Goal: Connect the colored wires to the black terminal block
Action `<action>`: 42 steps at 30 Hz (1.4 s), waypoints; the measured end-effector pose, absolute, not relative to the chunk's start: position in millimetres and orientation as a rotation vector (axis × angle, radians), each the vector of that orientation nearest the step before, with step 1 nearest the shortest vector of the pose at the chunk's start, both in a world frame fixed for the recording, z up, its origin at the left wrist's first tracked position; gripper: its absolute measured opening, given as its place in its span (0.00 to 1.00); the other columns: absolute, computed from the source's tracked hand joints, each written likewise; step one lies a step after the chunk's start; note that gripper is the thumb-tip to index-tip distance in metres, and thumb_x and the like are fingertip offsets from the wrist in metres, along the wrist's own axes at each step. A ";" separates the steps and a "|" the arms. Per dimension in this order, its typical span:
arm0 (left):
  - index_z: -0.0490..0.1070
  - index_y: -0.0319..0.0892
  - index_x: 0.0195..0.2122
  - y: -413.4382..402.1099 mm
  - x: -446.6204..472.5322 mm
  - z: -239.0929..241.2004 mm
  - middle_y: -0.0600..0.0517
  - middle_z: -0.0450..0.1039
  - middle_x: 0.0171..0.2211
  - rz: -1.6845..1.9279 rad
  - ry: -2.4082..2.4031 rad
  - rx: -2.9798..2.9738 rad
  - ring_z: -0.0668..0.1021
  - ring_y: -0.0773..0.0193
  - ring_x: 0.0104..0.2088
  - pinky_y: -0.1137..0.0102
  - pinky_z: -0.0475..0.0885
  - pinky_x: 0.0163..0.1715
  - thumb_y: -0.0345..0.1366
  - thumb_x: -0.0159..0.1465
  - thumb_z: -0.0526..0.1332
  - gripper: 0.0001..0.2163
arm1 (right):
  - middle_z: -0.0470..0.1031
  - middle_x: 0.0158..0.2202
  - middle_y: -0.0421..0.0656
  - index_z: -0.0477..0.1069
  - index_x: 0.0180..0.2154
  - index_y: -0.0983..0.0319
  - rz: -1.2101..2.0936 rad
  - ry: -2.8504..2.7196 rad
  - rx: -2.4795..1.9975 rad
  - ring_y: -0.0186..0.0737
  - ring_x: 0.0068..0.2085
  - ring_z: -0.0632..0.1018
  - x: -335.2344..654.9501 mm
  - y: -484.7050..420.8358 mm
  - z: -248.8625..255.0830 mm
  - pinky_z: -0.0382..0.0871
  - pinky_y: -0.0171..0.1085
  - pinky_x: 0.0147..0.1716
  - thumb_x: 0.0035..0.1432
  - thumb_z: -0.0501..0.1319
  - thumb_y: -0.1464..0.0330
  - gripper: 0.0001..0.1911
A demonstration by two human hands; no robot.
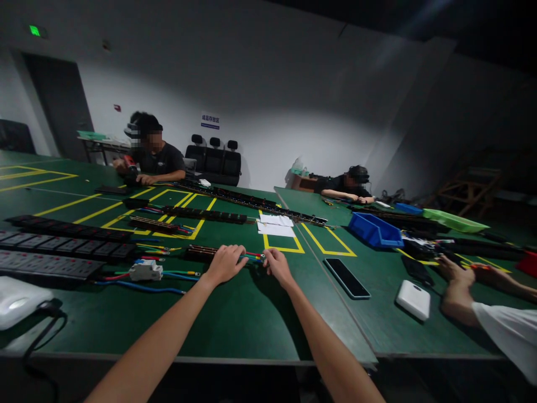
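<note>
My left hand is closed over the right end of a bundle of dark and copper-coloured strips on the green table. Coloured wires run out from under it to the right. With fingertips pinched, my right hand grips the wire ends, where small red and blue bits show. Left of my hands lie long black socket strips and a white breaker-like block with red, green and blue leads. Another bundle of strips with wires lies just behind.
White papers lie beyond my hands. To the right are a phone, a white box-shaped device and a blue bin. A co-worker's hands work at far right. Two people sit across the table, one holding a red power drill.
</note>
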State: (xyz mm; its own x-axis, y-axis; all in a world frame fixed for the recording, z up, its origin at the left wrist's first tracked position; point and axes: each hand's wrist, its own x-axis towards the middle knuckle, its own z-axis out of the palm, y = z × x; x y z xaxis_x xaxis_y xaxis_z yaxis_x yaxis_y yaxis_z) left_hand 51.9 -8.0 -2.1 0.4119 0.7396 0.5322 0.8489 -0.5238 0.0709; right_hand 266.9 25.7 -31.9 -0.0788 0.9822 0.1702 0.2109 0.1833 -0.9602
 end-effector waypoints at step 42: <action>0.72 0.42 0.32 -3.8 45.7 -13.0 0.48 0.73 0.23 -0.784 -1.693 -2.055 0.77 0.59 0.25 0.70 0.60 0.25 0.42 0.72 0.47 0.19 | 0.79 0.30 0.46 0.77 0.33 0.61 0.349 -1.466 -1.495 0.41 0.30 0.77 265.4 21.9 -30.8 0.63 0.35 0.31 0.62 0.55 0.57 0.18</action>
State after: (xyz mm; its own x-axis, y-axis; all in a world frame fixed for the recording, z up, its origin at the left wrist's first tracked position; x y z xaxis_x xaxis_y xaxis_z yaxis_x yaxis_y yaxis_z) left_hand 45.7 -3.8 -13.0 0.1263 0.7720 0.6230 0.9744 -0.2143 0.0679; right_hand 265.4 21.9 -30.8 0.2319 0.8814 0.4116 0.6017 0.2025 -0.7726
